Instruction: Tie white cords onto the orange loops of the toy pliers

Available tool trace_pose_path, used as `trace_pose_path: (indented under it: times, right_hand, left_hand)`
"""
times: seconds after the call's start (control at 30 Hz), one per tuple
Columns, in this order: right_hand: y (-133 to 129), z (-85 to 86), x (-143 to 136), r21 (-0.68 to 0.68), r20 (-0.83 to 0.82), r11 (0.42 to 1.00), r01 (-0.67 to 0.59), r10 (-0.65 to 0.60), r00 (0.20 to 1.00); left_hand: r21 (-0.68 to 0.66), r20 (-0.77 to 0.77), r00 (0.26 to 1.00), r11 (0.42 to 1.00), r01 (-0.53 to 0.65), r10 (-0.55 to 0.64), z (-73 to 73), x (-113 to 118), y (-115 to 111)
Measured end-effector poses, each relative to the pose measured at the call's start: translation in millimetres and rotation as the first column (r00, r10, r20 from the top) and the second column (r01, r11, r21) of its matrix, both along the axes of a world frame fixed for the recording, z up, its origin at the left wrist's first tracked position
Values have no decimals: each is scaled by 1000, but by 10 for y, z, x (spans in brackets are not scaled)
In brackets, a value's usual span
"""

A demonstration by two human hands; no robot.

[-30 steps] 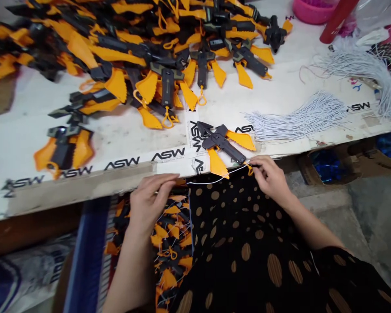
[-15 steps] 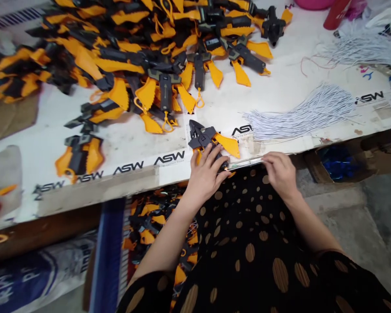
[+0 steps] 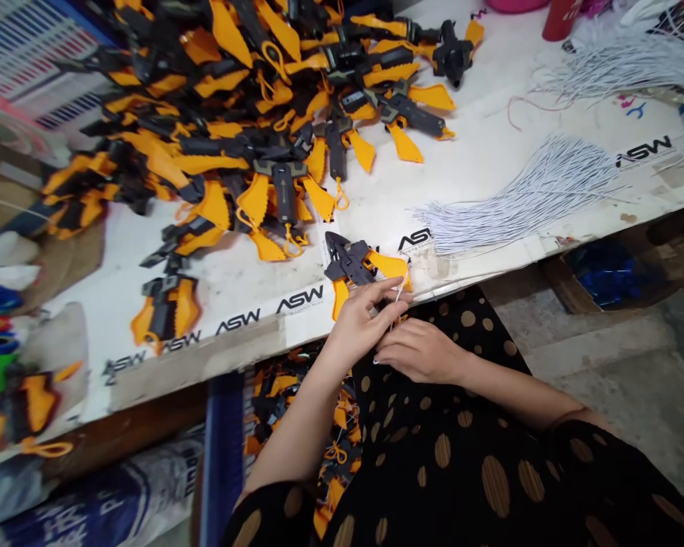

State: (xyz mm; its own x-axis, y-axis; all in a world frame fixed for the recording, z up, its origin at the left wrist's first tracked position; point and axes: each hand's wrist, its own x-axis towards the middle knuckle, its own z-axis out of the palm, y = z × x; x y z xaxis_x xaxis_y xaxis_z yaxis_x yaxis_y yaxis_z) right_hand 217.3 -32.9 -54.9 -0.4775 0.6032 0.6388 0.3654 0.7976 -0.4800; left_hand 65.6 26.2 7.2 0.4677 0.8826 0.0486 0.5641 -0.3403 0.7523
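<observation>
A black-and-orange plastic toy with wing-like flaps [image 3: 350, 262] lies at the table's front edge, its lower end covered by my fingers. My left hand [image 3: 365, 319] is closed over that end, with a thin white tie [image 3: 400, 289] pinched between thumb and forefinger. Just right of it and close against it, my right hand [image 3: 425, 351] has its fingers pressed together at the tie's lower part. A small white tip shows by the right fingertips. The toy's orange end loop is mostly hidden.
A heap of similar toys [image 3: 285, 182] covers the back left, with one apart [image 3: 165, 308] near the front edge. A bundle of white ties [image 3: 524, 197] lies at right. Below the table stand a blue crate [image 3: 222, 448] holding more toys and a cardboard box [image 3: 581, 292].
My right hand has come left from the table edge to meet my left hand. A white tie now shows upright between the left fingers. The view has shifted slightly.
</observation>
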Motion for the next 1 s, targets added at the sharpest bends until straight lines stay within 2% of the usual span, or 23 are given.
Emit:
trace_pose_path:
  times: [0.07,0.13,0.23,0.3,0.37,0.43,0.53,0.67,0.8,1.0]
  right_hand:
    - [-9,-26,-53,-2,18,1000,-31,31,999]
    - [-32,-49,-48,-7,28,1000,-28,28,999]
    - [-38,-73,74,-18,5,998,56,-56,998]
    - [14,-69,206,-72,-48,986,150,-153,987]
    - [116,-44,335,-187,-95,944,272,-293,951]
    - [241,-6,428,-302,-88,872,387,-429,899]
    - [393,49,467,-359,22,801,478,-505,863]
    - [454,83,413,-339,150,787,515,-495,856]
    - [443,75,379,-322,184,792,518,-485,855]
    - [442,40,375,-312,190,791,525,-490,851]
  left_hand:
    - [79,-34,999,996,-38,41,-16,24,54]
    - [232,-122,990,972,-38,68,-31,25,102]
    - [450,-265,958,893,19,113,-58,12,154]
    - [516,-345,932,853,85,115,-84,11,182]
    - [532,-393,915,835,142,94,-113,21,206]
    - [534,-405,911,829,164,81,-132,39,228]
    - [523,-417,907,830,196,49,-125,61,249]
    - [499,-466,884,829,251,13,-67,65,249]
    - [490,-479,878,828,274,-7,-24,65,240]
    - [529,-454,890,814,238,35,-77,103,253]
